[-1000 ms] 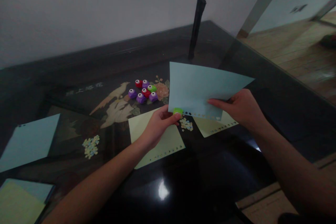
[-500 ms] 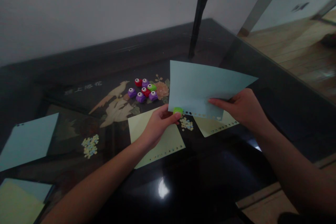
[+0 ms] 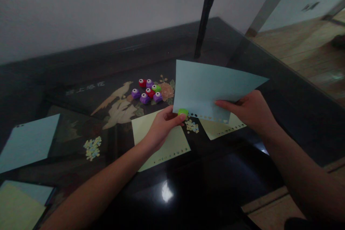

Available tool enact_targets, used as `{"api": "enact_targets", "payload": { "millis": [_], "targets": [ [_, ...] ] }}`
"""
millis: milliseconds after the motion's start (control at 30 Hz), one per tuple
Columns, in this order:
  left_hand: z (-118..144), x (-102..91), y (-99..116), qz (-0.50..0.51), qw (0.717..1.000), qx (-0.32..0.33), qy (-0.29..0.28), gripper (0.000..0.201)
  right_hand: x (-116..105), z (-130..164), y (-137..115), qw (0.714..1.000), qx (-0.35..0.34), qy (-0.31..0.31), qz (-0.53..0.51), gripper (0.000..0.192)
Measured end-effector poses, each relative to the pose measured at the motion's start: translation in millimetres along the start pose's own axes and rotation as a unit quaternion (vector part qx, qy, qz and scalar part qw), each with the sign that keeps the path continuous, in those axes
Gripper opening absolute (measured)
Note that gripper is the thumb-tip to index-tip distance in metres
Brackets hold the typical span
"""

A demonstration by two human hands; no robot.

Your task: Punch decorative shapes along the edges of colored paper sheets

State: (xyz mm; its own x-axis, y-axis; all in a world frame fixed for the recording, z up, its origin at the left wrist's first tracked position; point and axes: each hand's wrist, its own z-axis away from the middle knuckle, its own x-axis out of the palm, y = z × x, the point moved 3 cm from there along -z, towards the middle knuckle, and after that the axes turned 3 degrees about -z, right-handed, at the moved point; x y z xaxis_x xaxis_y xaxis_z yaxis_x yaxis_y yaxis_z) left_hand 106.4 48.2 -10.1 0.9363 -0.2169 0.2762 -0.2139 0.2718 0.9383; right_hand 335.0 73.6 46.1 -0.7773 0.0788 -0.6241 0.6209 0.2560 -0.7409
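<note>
Nearest, two bare arms reach out over a dark, shiny desk. A light glints on its glass top.

The left hand holds a small green punch. Its fingers are pinched tight on the punch, thumb on top. The punch sits on the bottom left corner of a blue sheet.

The right hand holds the same blue sheet by its bottom edge. Its fingers are clamped on the paper, with the thumb in front. The sheet is lifted off the desk and tilts up toward the wall. A row of little cut-out shapes runs along its bottom edge, from the punch to the right hand.

Under the left hand lies a yellow sheet flat on the desk. It has a row of tiny holes near its close edge. A second yellow sheet lies under the blue one, and it has holes too. Between the two yellow sheets is a small heap of paper bits.

Off to the left is another heap of bits. Near it lies a second blue sheet. At the bottom left corner is a stack of paper, yellow on blue.

Farther back, a bunch of little punches sits close together. They are purple, red and green. They rest above a bird picture under the glass.

Farthest back, a dark pole stands up near the white wall.
</note>
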Motion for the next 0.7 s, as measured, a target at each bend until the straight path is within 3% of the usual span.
{"api": "enact_targets", "payload": {
  "millis": [700],
  "targets": [
    [-0.3,0.4,0.9,0.006,1.000,-0.004,0.000,0.026,-0.1,0.6,2.0,1.000,0.008,0.010,-0.001,0.016]
  ]
}}
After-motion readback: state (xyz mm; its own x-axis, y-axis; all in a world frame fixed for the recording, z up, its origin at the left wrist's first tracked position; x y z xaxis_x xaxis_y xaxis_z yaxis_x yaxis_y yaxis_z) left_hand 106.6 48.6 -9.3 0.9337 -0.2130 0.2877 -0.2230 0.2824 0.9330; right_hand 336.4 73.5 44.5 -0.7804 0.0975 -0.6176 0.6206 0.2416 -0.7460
